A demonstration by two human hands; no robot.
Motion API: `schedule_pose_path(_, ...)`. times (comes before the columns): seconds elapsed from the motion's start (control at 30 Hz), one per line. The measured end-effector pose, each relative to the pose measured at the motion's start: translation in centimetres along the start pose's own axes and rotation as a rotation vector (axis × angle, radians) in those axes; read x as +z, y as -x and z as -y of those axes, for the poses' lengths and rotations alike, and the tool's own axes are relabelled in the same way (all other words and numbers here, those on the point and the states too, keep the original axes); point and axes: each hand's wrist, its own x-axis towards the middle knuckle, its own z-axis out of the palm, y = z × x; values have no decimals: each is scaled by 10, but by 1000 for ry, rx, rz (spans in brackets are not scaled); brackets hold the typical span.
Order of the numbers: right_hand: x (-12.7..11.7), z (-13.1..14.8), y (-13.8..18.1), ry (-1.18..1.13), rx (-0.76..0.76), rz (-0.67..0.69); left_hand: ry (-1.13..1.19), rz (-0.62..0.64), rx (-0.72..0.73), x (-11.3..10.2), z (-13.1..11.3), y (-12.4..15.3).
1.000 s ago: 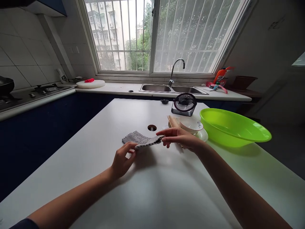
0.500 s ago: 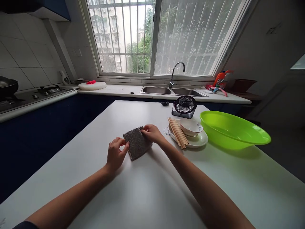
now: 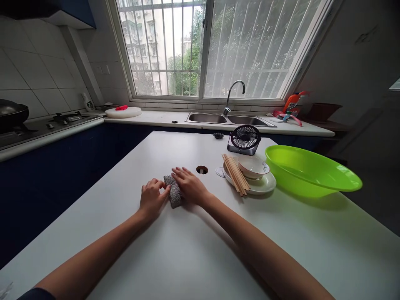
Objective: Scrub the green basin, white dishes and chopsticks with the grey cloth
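Head view showed both hands down on a small grey cloth (image 3: 174, 194), which sat bunched or folded up on the white table (image 3: 193, 250), roughly mid-table and a bit to the left of the dishes. The right hand (image 3: 189, 186) lay flat and released on top of it, fingers stretched out, palm pressing down and covering most of the right side of the cloth. The left hand (image 3: 152, 201) was curled at the cloth's left edge with its fingertips touching it. Honestly couldn't tell if it was actually pinching the fabric or just resting against it.

Just behind the cloth there was a round hole (image 3: 201, 169) in the tabletop. Off to the right sat a plate (image 3: 265, 186) with a small bowl (image 3: 253, 166) on it and a bundle of chopsticks (image 3: 236, 179) lying across its left rim. A big green basin (image 3: 312, 173) was just beside the plate, and a little black fan (image 3: 244, 139) stood behind them. The sink (image 3: 229, 119) was further back under the window.
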Motion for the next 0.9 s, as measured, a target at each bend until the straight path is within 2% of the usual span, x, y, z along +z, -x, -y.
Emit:
schedule_pose_path(0.07, 11, 4, 4, 2, -65, 43, 4, 1, -12, 1, 3, -2)
schedule_pose_path(0.2, 29, 5, 11, -8, 46, 141, 57, -5, -97, 2, 11, -7)
schedule_pose_path(0.37, 38, 1, 18, -22, 55, 115, 92, -43, -96, 0, 16, -11)
schedule_pose_path(0.43, 38, 0, 22, -79, 30, 66, 117, -57, -35, 0, 13, -10)
schedule_pose_path(0.5, 35, -3, 25, -196, 26, -32, 139, -90, 95, -1, 8, -8)
schedule_pose_path(0.57, 28, -9, 29, -329, 134, -197, 150, -120, 254, 0, 2, -5)
schedule_pose_path(0.63, 19, -19, 31, -402, 331, -361, 143, -104, 380, 3, -4, -3)
schedule_pose_path(0.67, 15, -24, 33, -400, 402, -392, 135, -78, 427, 5, -7, -2)
schedule_pose_path(0.77, 5, -41, 35, -385, 496, -374, 102, 38, 538, 14, -12, -2)
schedule_pose_path(0.9, 3, -51, 31, -388, 535, -267, 29, 218, 578, 27, -6, -5)
